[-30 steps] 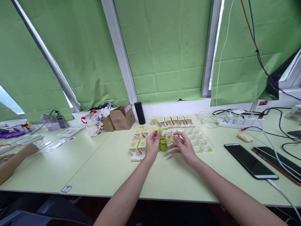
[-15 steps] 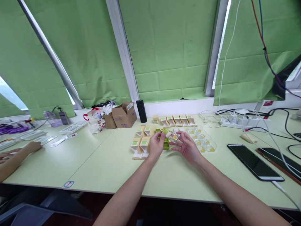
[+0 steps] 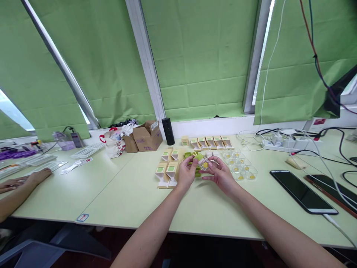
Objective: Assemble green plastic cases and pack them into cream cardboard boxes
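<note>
Above the table, my left hand (image 3: 187, 172) pinches a small lime-green piece (image 3: 199, 157) with a whitish lower part. My right hand (image 3: 223, 177) grips a small clear plastic cup (image 3: 205, 165) with a yellow spot inside. The two pieces meet between my fingertips; how far one sits inside the other is unclear. Behind my hands lie several green pieces (image 3: 198, 173), partly hidden. To the right stand rows of similar clear cups (image 3: 240, 166) with yellow centres. On the left are open kraft cartons (image 3: 166, 170) with green squares.
Small kraft boxes (image 3: 211, 143) line the back, near a black cylinder (image 3: 168, 131) and a cardboard box (image 3: 147, 137). At right lie a phone (image 3: 302, 191), cables and a power strip (image 3: 290, 144). Another person's hand (image 3: 37, 176) rests at far left.
The green-and-white piece and the clear cup have come together, the white part now at the cup. My hands are slightly closer. The other person's hand at the left has shifted a little.
</note>
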`<act>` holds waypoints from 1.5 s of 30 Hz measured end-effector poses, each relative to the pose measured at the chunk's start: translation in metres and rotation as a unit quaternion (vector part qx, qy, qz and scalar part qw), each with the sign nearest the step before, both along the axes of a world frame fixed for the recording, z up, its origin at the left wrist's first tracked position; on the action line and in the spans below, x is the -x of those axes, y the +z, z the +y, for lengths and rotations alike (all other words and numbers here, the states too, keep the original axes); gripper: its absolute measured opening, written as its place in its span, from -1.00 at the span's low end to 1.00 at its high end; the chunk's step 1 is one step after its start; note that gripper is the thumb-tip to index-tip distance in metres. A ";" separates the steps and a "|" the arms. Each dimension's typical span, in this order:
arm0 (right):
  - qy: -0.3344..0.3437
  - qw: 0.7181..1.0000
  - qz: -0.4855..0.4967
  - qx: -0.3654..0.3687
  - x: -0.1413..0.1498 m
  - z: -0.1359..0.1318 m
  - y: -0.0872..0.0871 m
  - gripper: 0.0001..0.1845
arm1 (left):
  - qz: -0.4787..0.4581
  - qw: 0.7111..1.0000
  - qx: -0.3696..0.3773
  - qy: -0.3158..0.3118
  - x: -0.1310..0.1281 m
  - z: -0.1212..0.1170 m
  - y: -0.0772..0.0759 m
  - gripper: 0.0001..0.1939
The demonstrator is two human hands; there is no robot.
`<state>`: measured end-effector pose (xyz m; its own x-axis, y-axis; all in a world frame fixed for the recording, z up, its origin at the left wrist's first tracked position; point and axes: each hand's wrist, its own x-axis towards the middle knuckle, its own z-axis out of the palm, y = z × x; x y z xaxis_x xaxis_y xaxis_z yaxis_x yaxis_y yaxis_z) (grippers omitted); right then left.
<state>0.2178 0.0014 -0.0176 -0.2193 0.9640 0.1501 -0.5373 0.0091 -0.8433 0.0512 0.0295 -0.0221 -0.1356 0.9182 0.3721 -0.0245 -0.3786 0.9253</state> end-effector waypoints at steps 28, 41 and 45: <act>-0.031 0.997 -0.047 -0.049 0.001 0.003 -0.007 -0.35 | -0.019 0.998 -0.012 -0.058 -0.001 -0.005 0.001 -0.37; -0.052 0.987 -0.088 -0.123 0.000 0.007 -0.011 -0.42 | -0.020 0.996 -0.029 -0.087 0.000 -0.010 0.005 -0.42; -0.043 0.987 -0.083 -0.128 0.000 0.007 -0.011 -0.40 | -0.016 0.996 -0.030 -0.080 0.000 -0.008 0.003 -0.40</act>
